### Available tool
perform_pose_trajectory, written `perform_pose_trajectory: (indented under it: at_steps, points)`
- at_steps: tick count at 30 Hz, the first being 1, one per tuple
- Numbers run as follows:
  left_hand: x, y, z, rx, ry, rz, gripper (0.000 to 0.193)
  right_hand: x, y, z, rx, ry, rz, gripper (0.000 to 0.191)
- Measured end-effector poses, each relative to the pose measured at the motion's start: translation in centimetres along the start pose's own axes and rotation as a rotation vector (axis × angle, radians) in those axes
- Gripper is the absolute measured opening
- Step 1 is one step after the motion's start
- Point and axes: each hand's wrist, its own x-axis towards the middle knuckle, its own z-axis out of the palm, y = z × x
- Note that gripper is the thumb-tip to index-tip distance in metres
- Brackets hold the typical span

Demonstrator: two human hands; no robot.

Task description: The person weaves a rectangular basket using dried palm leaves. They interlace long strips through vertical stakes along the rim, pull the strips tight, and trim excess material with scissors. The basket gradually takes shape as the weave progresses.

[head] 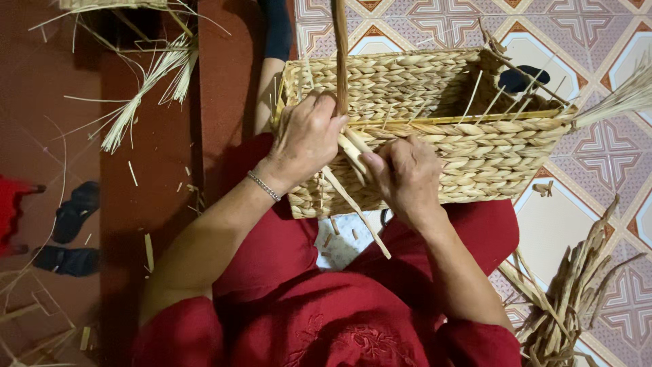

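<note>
A rectangular woven straw basket (475,153) rests on my lap, its open top facing away from me. My left hand (307,139), with a thin bracelet at the wrist, grips the basket's near-left rim and a tall upright straw strand (340,47). My right hand (404,177) presses on the basket's near side, pinching loose pale straw strands (353,200) that hang down from the rim. Thin stiff reeds stick up inside the basket.
A bundle of pale dry straw (146,88) lies on the red floor at the left. Darker dried strands (570,299) are heaped at the lower right on patterned tiles. Dark sandals (75,231) sit at the left. A straw broom end (621,95) pokes in from the right.
</note>
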Motion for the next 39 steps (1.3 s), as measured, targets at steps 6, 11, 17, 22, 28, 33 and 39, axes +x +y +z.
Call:
perform_pose_trajectory:
  at_steps: [6,11,17,22,28,33,39]
  points:
    - [0.0,-0.1,-0.1,-0.116,0.105,-0.012,0.017,0.8,0.6,-0.5,-0.078,0.038,-0.044,0.034]
    - [-0.5,-0.6,-0.2,-0.209,0.095,-0.063,0.027,0.6,0.4,-0.7,-0.079,0.142,-0.07,0.028]
    - [-1.2,-1.7,-1.4,-0.336,-0.013,-0.074,0.014,0.6,-0.8,-0.8,-0.142,0.176,-0.18,0.029]
    - [-1.0,-1.3,-2.2,-0.556,-0.063,-0.111,0.012,1.4,-1.9,-1.0,-0.154,0.112,-0.175,0.029]
    - [-0.2,-0.2,-2.0,-0.39,-0.036,-0.061,0.012,2.3,-2.0,-0.9,-0.071,0.052,-0.126,0.032]
    - [0.1,-0.2,-2.1,-0.354,-0.039,-0.085,0.015,2.8,-1.4,0.2,-0.07,0.073,-0.157,0.032]
    - [0.6,-0.3,-2.3,-0.603,-0.14,-0.381,0.011,1.7,-1.3,0.6,-0.152,0.089,-0.206,0.025]
